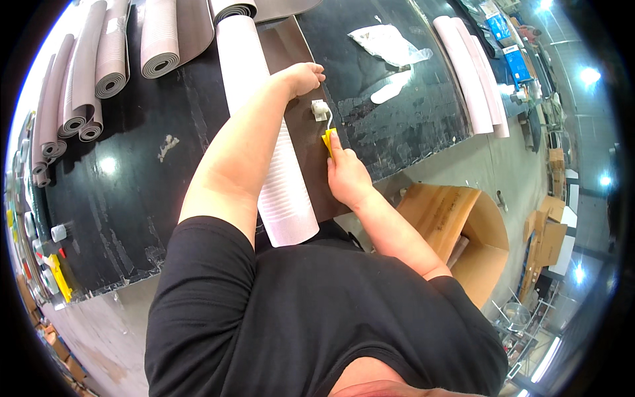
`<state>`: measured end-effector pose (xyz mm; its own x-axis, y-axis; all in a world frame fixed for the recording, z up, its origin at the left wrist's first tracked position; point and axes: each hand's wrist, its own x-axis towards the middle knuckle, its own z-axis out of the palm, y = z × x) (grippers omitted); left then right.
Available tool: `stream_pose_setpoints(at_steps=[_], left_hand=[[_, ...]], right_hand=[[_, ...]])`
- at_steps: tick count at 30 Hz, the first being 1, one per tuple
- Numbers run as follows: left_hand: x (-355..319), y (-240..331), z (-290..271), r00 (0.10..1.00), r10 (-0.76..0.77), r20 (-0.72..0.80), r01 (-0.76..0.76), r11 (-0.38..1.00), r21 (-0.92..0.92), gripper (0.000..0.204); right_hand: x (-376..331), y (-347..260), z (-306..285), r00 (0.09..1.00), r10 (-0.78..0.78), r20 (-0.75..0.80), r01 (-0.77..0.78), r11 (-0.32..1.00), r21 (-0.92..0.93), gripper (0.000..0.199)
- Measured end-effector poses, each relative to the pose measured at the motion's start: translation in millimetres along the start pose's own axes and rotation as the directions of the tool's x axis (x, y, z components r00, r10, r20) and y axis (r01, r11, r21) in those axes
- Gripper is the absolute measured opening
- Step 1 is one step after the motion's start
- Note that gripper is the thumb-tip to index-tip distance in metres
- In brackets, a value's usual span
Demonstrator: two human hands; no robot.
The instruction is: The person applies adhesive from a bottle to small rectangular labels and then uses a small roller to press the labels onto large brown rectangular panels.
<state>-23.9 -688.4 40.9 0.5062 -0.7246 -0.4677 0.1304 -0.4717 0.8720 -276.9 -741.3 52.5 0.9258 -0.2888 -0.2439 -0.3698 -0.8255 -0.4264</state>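
My right hand (pixel 347 175) grips the yellow handle of a small paint roller (pixel 329 137), thumb stretched along it. The roller's white head (pixel 319 110) rests on a dark brown sheet (pixel 305 142). My left hand (pixel 305 77) is farther up the same sheet, its bent fingers closed at the right edge; the fingertips show only in part. Between my arms, a long pale pink, ribbed piece of matting (pixel 286 188) lies along the sheet's left side, its near end close to my body. My left forearm crosses over it and hides part of it.
Several rolled mats (pixel 159 63) lie at the table's far left. A crumpled clear plastic bag (pixel 387 43) and a white patch (pixel 391 87) are on the black table (pixel 126 205). Pink strips (pixel 466 79) lie at the right end. An open cardboard box (pixel 436 212) stands beside the near edge.
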Motion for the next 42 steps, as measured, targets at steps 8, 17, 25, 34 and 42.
stream_pose_setpoints(at_steps=[8,17,25,34,42], left_hand=[[4.4,0.1,3.3,0.999,-0.008,-0.033,0.009,0.999,0.032,0.061],[11.7,-4.7,5.1,0.999,-0.009,-0.050,0.011,1.000,0.029,0.061],[12.1,-6.5,0.5,0.999,0.008,-0.047,-0.005,0.998,0.069,0.062],[11.9,-2.5,-0.9,0.999,-0.023,-0.030,0.023,1.000,0.018,0.066],[12.2,-4.6,-3.2,0.999,-0.033,-0.030,0.033,0.999,0.016,0.068]], right_hand=[[1.5,-22.6,-18.5,0.972,0.150,0.182,-0.108,0.969,-0.222,0.061],[-4.6,-21.7,-23.9,0.975,0.110,0.191,-0.063,0.970,-0.235,0.060],[-20.3,-27.0,-49.9,0.938,0.188,0.291,-0.152,0.978,-0.144,0.060],[-11.2,-19.3,-66.7,0.996,0.017,0.083,-0.018,1.000,0.007,0.058],[4.0,-21.2,-44.7,0.964,0.124,0.237,-0.074,0.975,-0.208,0.058]])
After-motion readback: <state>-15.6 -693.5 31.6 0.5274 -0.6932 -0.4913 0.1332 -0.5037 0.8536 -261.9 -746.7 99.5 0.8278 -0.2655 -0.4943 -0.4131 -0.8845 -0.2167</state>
